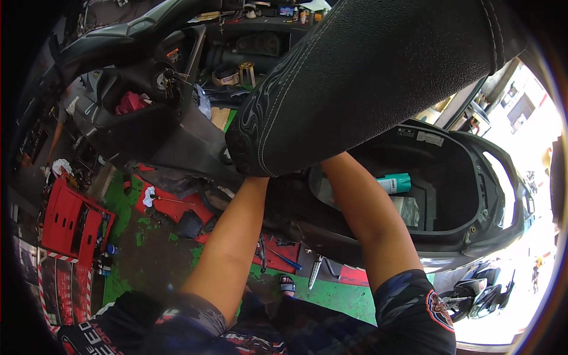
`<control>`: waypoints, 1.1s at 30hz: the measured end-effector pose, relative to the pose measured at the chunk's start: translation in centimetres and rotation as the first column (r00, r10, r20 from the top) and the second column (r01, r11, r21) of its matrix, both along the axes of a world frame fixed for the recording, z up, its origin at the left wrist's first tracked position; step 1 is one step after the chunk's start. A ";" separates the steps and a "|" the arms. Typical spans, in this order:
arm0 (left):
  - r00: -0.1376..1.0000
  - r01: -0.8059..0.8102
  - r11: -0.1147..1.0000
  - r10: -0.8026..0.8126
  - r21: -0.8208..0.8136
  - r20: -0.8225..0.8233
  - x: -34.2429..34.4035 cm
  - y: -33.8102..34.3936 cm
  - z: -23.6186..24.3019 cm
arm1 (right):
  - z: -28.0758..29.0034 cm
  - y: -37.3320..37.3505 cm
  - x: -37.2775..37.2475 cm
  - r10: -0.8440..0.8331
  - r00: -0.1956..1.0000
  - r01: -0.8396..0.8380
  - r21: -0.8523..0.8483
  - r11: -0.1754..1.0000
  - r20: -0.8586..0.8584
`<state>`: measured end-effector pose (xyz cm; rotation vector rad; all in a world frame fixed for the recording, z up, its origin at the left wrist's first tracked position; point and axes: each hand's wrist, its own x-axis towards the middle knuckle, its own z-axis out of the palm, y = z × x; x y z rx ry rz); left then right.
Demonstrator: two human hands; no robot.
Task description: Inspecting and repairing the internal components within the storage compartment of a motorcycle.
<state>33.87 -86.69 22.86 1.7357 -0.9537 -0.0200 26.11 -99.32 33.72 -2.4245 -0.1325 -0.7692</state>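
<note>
The raised black scooter seat (361, 83), with pale stitching, slants across the upper middle. My left forearm (235, 236) and right forearm (367, 219) reach up to its underside. Both hands are hidden behind the seat, so neither their fingers nor their grip shows. To the right of my right forearm, the open under-seat storage box (455, 177) contains a teal and white can (395, 183) and a clear plastic bag (408, 210). Keys (170, 86) hang at the scooter's ignition, and a dark red cloth (131, 102) sits in the front pocket.
A red tool cart (77, 219) stands at the left. Below the scooter, a red platform (177, 207) carries loose tools, among them a blue-handled tool (287, 260). Parked motorcycles (482, 290) are at the lower right. A cluttered workbench (266, 21) lies behind the scooter.
</note>
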 end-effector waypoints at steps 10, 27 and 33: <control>0.991 0.004 0.998 0.005 -0.062 0.131 1.5 -0.2 -1.5 | -2.9 -1.7 2.8 -0.047 0.998 0.056 -0.355 0.933 0.034; 0.993 0.039 0.981 -0.017 -0.192 0.117 3.3 -1.3 -5.5 | -2.6 -1.8 3.4 0.302 0.912 -0.411 0.587 0.697 0.279; 0.990 0.000 0.982 0.027 -0.191 0.136 4.3 -0.6 -6.1 | -2.2 -2.0 3.4 0.380 0.813 -0.542 0.811 0.221 0.441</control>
